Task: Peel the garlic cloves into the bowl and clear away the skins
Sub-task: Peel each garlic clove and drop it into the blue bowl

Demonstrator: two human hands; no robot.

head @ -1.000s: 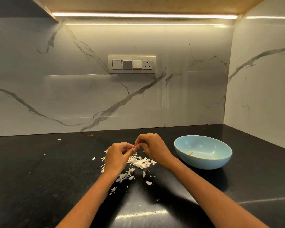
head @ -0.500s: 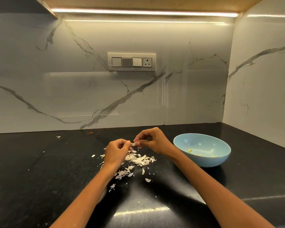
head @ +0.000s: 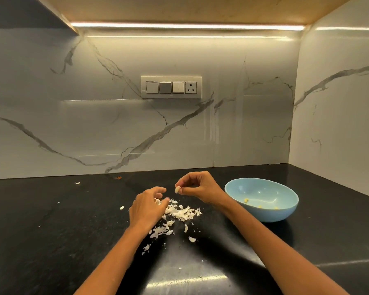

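Black surface (head: 51, 231), skins not yet cleared. Blue bowl (head: 262, 200) at right holds a few peeled bits. Skin pile (head: 180, 212) at centre, scraps scattered nearer. Left hand (head: 147, 206) loosely spread over the pile, holding nothing visible. Right hand (head: 197, 186) pinches a garlic clove (head: 177, 189) above the pile, just left of bowl. Looks nearly peeled; drop into bowl pending.

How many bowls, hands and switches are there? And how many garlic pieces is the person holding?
Light blue round bowl: 1
Bare hands: 2, left hand, right hand
White garlic clove held in the right hand: 1
Wall switches: 3
Total: 7
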